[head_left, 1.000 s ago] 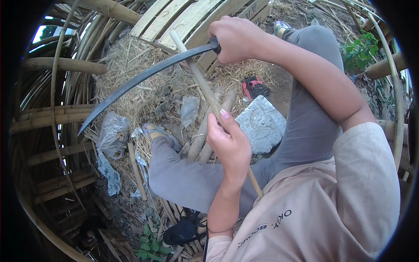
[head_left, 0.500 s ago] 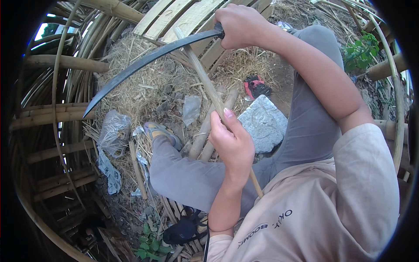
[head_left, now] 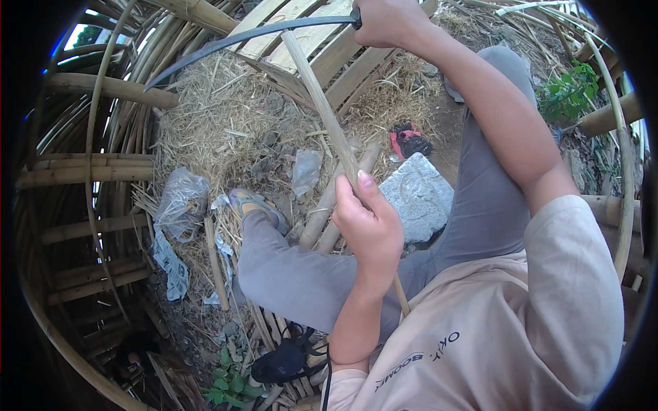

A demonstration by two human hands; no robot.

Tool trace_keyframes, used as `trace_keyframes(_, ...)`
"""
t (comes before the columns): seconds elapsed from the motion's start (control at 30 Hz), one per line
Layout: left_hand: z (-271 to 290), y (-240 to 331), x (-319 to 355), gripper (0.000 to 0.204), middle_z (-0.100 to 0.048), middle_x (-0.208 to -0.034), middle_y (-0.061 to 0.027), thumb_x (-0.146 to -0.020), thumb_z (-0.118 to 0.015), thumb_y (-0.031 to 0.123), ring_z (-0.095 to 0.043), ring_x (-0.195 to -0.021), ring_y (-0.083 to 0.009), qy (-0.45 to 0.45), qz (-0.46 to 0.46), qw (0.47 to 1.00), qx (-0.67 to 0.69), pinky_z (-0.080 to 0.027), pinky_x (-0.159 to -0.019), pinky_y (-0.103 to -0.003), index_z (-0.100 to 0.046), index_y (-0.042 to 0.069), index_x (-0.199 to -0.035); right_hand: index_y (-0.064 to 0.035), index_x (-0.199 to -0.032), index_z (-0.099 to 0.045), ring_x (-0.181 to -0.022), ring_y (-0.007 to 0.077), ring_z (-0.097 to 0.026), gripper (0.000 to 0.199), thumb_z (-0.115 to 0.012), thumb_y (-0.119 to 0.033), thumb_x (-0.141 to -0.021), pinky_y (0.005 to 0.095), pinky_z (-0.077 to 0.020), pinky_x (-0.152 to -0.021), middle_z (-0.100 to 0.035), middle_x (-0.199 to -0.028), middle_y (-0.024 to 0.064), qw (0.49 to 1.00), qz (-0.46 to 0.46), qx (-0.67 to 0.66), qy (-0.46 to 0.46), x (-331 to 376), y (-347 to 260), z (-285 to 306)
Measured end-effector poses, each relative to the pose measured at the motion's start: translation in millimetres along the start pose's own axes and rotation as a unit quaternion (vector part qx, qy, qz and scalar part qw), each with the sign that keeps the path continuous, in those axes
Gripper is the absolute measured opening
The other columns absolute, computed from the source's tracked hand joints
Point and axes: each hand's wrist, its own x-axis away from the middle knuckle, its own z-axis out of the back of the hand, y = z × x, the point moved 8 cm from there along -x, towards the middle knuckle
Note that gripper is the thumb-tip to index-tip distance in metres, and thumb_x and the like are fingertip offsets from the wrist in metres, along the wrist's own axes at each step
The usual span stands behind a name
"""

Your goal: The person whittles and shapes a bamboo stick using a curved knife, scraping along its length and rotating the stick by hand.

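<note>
My left hand [head_left: 367, 222] grips a long pale bamboo strip [head_left: 321, 109] near its middle; the strip slants up and away from me. My right hand [head_left: 387, 20] is raised at the top of the view, closed on the handle of a long curved dark blade [head_left: 233, 42]. The blade arcs out to the left and crosses the far end of the strip. My legs in grey trousers stretch out below both hands, one foot in a sandal [head_left: 255, 205].
Straw and dry grass cover the ground. A grey stone block [head_left: 418, 195] lies by my knee, with bamboo sticks [head_left: 329, 205] beside it. Curved bamboo poles [head_left: 89, 171] ring the left side, a slatted wood panel [head_left: 301, 41] lies ahead, plastic scraps [head_left: 178, 202] at left.
My right hand has lifted the curved blade upward and away along the strip, toward the top of the view. The left hand kept its grip on the strip.
</note>
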Motion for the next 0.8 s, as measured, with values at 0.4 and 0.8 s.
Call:
trace_keyframes(0.4, -7.3, -35.0, -11.9, 0.022, -0.037, -0.064, 0.0090, -0.110, -0.044, 0.029, -0.030, -0.049, 0.0012, -0.088, 0.153, 0.962, 0.208, -0.021, -0.040, -0.020, -0.048, 0.008, -0.103, 0.0014, -0.088, -0.072, -0.089, 0.0372, -0.069, 0.027, -0.072, -0.019, -0.070, 0.0434, -0.0555, -0.079, -0.070, -0.086, 0.0228, 0.975, 0.059, -0.209, -0.044, 15.6, -7.9, -21.4)
trace_keyframes(0.8, -9.4, -2.3, -6.8, 0.023, -0.046, -0.059, -0.0070, -0.106, -0.047, 0.017, -0.045, -0.052, -0.0144, -0.014, 0.004, 1.000, -0.020, -0.033, -0.050, -0.036, -0.053, -0.004, -0.099, 0.0002, -0.096, -0.070, -0.095, 0.0375, -0.069, 0.034, -0.068, -0.018, -0.067, 0.0440, -0.0563, -0.085, -0.070, -0.095, 0.0211, 0.992, 0.105, -0.049, -0.059, 37.8, -30.0, -34.1)
